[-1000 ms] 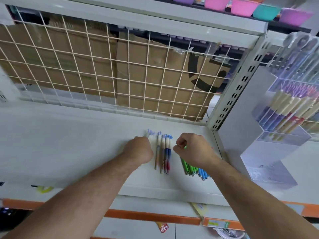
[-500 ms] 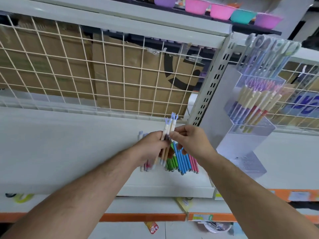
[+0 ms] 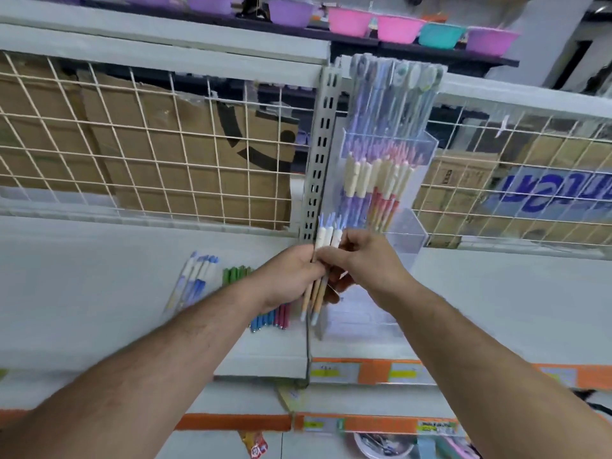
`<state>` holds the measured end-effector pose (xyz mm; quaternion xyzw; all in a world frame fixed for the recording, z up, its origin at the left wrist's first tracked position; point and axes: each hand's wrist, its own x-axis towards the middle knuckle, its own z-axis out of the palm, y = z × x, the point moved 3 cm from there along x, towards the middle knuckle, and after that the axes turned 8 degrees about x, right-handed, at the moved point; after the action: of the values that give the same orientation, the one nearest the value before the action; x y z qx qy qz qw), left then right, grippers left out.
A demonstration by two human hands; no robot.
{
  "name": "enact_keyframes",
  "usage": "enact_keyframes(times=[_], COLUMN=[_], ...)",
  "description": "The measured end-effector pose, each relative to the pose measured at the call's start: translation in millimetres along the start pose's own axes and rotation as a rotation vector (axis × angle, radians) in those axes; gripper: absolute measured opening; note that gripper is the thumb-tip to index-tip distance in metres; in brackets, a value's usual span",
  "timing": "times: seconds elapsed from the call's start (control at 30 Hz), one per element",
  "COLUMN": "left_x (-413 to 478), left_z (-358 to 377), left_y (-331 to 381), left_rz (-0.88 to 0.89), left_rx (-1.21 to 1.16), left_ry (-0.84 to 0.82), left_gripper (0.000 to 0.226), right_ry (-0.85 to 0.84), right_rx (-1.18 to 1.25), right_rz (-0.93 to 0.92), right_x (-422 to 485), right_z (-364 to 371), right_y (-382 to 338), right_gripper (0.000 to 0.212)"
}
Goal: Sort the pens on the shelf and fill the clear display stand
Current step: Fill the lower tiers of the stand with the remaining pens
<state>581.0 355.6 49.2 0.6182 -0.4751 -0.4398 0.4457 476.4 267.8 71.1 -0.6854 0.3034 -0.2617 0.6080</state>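
Above the white shelf (image 3: pixel 99 293), just in front of the clear display stand (image 3: pixel 405 233), both hands meet on a small bundle of pens (image 3: pixel 326 238). The left hand (image 3: pixel 291 276) has its fingers curled round the tan barrels about halfway down, holding the bundle nearly upright. The right hand (image 3: pixel 367 263) is on the other side and pinches the bundle just below the cream caps with thumb and fingertips. Little blue tips stick up above the caps, and the pale lower ends poke out beneath the left hand. How many pens are in the bundle is hard to tell; three caps show clearly.

The stand is on the right part of the shelf, beside the slotted upright (image 3: pixel 319 154). Its middle tier holds cream-capped pens (image 3: pixel 374 173) with purple and reddish barrels, and the back tier holds tall pens (image 3: pixel 390 94) that rise above it. The lowest front pocket looks see-through, and I cannot tell what is inside.

Left of the hands, more pens lie flat on the shelf in groups: white-and-blue pens (image 3: pixel 195 279) furthest left, green pens (image 3: pixel 235 274) next to them, and blue and pink pens (image 3: pixel 270 318) partly hidden under the left wrist.

Behind the shelf runs a wire grid (image 3: pixel 149 144) with cardboard (image 3: pixel 198 134) behind it. Pink, purple and teal bowls (image 3: pixel 351 21) run along the top, and orange price strips (image 3: pixel 374 372) edge the shelf fronts below
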Motion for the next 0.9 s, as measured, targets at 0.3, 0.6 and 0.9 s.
enact_keyframes(times=[0.3, 0.6, 0.9], left_x=[31, 42, 52], left_z=[89, 110, 94], left_y=[33, 41, 21], left_rz=[0.014, -0.009, -0.011], left_rx=[0.049, 0.054, -0.011], left_ry=[0.056, -0.019, 0.156], left_gripper=[0.034, 0.024, 0.016], right_ry=[-0.044, -0.065, -0.029], right_rx=[-0.107, -0.236, -0.12], right_rz=[-0.088, -0.073, -0.035], right_x=[-11, -14, -5], right_z=[-87, -120, -130], right_y=[2, 0, -19], right_gripper=[0.018, 0.017, 0.013])
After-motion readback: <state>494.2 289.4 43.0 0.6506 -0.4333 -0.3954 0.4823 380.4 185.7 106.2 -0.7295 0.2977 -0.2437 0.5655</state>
